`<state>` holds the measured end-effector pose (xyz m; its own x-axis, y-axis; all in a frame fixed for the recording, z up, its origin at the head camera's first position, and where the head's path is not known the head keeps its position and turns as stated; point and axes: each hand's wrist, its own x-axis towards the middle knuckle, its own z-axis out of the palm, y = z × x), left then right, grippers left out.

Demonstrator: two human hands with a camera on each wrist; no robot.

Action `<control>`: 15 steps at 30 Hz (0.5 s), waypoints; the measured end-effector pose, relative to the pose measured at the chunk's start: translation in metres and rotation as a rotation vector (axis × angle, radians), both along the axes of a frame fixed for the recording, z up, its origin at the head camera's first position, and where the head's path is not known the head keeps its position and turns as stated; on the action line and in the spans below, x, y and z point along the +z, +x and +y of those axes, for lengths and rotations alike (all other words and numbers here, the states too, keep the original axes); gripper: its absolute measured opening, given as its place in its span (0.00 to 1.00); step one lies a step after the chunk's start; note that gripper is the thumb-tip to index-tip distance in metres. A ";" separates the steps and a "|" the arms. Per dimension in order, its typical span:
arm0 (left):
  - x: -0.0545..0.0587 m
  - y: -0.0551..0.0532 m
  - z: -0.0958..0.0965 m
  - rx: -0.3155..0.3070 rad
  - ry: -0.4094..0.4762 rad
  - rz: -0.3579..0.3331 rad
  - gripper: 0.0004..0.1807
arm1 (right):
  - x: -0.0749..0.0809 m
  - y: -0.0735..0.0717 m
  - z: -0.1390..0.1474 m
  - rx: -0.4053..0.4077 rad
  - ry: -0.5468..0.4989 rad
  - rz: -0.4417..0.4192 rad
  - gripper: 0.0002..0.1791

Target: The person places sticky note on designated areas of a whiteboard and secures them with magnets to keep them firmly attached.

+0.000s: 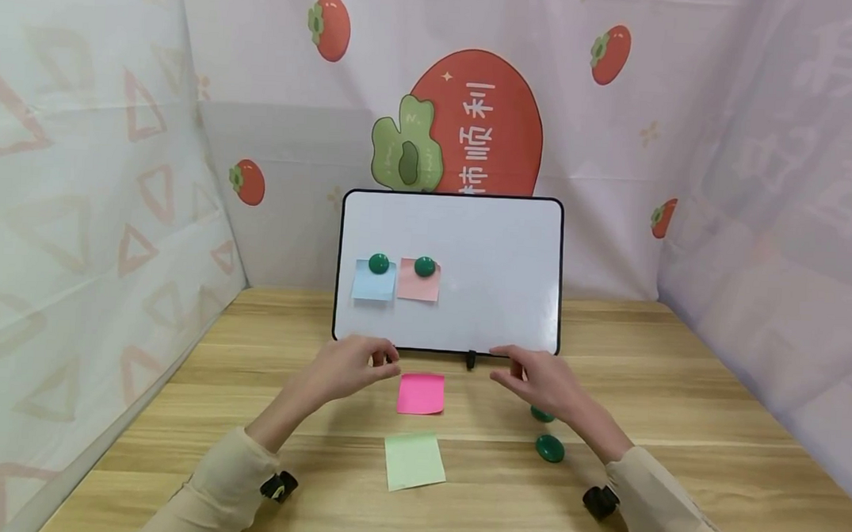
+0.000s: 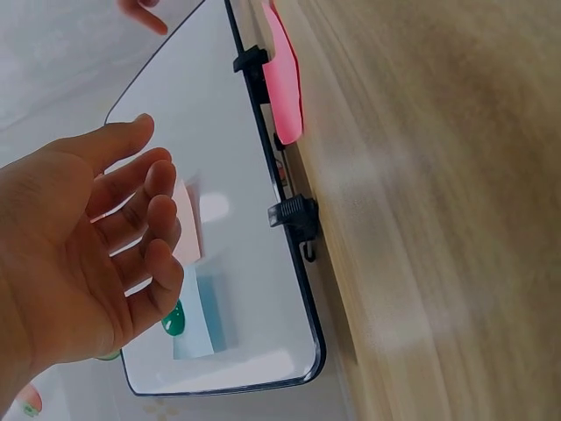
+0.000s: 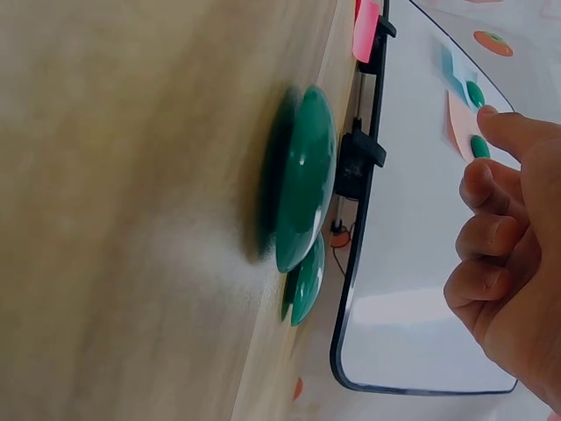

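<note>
My left hand point(image 1: 356, 366) hovers over the table before the whiteboard's lower left edge, fingers loosely bent and holding nothing. Across from it my right hand point(image 1: 535, 375), equally bare, is in the air near the lower right edge. Between and below them lie a bright pink sticky note point(image 1: 421, 393) and a pale green sticky note point(image 1: 414, 461). Two green round magnets rest on the table by my right forearm, the nearer magnet point(image 1: 550, 448) in full view and the farther magnet point(image 1: 542, 415) partly covered. The whiteboard point(image 1: 501, 261) carries a blue note point(image 1: 373, 288) and a light pink note point(image 1: 419, 289), each under a green magnet.
Black clip feet, one foot point(image 2: 296, 217) plain in the left wrist view, hold the whiteboard upright at the back of the wooden table point(image 1: 302, 483). Behind it hangs a fabric backdrop point(image 1: 277, 69) printed with persimmons, and cloth walls stand at both sides.
</note>
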<state>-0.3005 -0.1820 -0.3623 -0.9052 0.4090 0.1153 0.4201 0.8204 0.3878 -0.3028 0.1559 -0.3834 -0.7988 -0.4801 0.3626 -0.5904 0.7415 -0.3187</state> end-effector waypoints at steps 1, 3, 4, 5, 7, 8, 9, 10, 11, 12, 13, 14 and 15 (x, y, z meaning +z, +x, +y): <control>-0.001 0.002 0.000 -0.001 -0.006 -0.004 0.11 | 0.000 0.002 0.001 0.002 0.001 -0.002 0.21; -0.002 0.005 0.001 -0.010 -0.010 -0.011 0.12 | 0.001 0.005 0.003 0.007 0.006 -0.007 0.20; -0.002 0.006 0.002 -0.014 -0.011 -0.013 0.13 | 0.001 0.006 0.004 0.011 0.006 -0.013 0.20; -0.002 0.007 0.002 -0.017 -0.015 -0.014 0.13 | 0.001 0.007 0.005 0.014 0.009 -0.018 0.19; -0.001 0.009 0.004 -0.022 -0.019 -0.019 0.12 | 0.001 0.009 0.007 0.017 0.012 -0.034 0.19; -0.001 0.010 0.004 -0.023 -0.021 -0.023 0.12 | 0.001 0.009 0.008 0.019 0.013 -0.042 0.19; -0.001 0.011 0.004 -0.025 -0.026 -0.027 0.12 | 0.001 0.010 0.009 0.020 0.013 -0.051 0.19; -0.001 0.011 0.004 -0.024 -0.031 -0.035 0.12 | 0.000 0.010 0.010 0.020 0.017 -0.059 0.20; -0.001 0.012 0.004 -0.024 -0.035 -0.040 0.11 | 0.000 0.010 0.011 0.020 0.021 -0.068 0.20; -0.001 0.013 0.004 -0.026 -0.038 -0.043 0.12 | -0.001 0.010 0.012 0.019 0.025 -0.077 0.20; -0.001 0.013 0.004 -0.032 -0.039 -0.048 0.12 | -0.001 0.010 0.013 0.018 0.030 -0.087 0.21; -0.001 0.014 0.004 -0.038 -0.038 -0.058 0.12 | -0.001 0.010 0.013 0.017 0.034 -0.100 0.21; -0.001 0.014 0.004 -0.047 -0.038 -0.071 0.13 | -0.002 0.010 0.014 0.017 0.040 -0.111 0.22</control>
<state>-0.2860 -0.1784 -0.3628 -0.8904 0.4538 0.0350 0.4307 0.8152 0.3873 -0.2925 0.1695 -0.3853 -0.8245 -0.5060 0.2532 -0.5657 0.7452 -0.3531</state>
